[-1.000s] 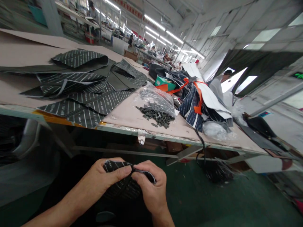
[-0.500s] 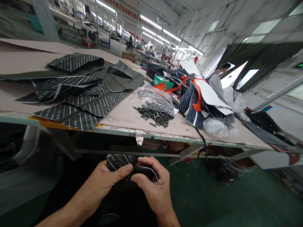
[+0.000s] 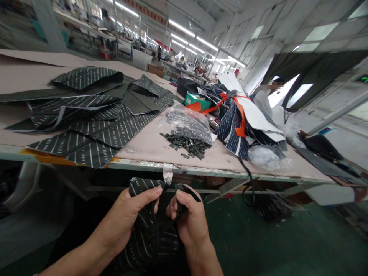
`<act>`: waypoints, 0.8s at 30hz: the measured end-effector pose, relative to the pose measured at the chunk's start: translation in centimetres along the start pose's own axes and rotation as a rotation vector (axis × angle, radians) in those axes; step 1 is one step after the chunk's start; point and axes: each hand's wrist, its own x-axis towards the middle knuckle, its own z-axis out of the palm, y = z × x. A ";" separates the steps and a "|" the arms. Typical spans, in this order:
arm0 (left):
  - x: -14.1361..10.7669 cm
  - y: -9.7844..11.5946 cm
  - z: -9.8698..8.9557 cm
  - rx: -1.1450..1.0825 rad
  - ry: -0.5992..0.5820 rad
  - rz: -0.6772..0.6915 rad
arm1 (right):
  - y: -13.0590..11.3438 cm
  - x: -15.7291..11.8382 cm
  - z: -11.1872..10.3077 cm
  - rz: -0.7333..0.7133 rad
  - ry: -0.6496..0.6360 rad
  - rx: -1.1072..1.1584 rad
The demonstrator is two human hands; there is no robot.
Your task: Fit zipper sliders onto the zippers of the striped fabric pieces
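Observation:
A dark fabric piece with white printed lines (image 3: 143,234) hangs below both hands, in front of the table edge. My left hand (image 3: 135,207) grips its upper left part, thumb on top. On the right, my right hand (image 3: 188,211) pinches a dark edge of the piece between thumb and curled fingers. A small gap separates the two hands. On the table beyond lies a heap of small dark clips or tabs (image 3: 191,145), beside a clear plastic bag (image 3: 186,119).
Striped dark fabric pieces (image 3: 94,126) spread over the left of the table (image 3: 143,153). A green box (image 3: 197,100) and a navy fabric bundle with orange ties (image 3: 230,115) lie further right. A person (image 3: 266,96) is behind the bundle.
My hands have moved slightly apart, and the right one has turned its grip on the dark edge. More of the fabric piece now shows hanging below. The person at the back shows more.

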 end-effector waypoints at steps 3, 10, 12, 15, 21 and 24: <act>0.2 0.0 0.2 -0.007 0.018 0.004 | 0.1 0.7 -0.1 0.033 0.000 -0.008; 0.7 0.1 0.2 0.019 0.047 0.002 | 0.2 1.2 0.0 0.076 0.006 -0.048; 0.8 0.1 0.3 0.024 0.049 0.000 | 0.2 1.3 0.1 0.086 0.012 -0.044; 0.8 0.1 0.2 0.036 0.050 0.007 | 0.3 1.4 0.2 0.103 0.014 -0.042; 0.9 0.1 0.1 0.050 0.023 0.006 | 0.3 1.6 0.3 0.130 0.033 -0.032; 1.1 0.1 0.0 0.052 0.024 -0.001 | 0.1 1.7 0.5 0.147 0.040 -0.044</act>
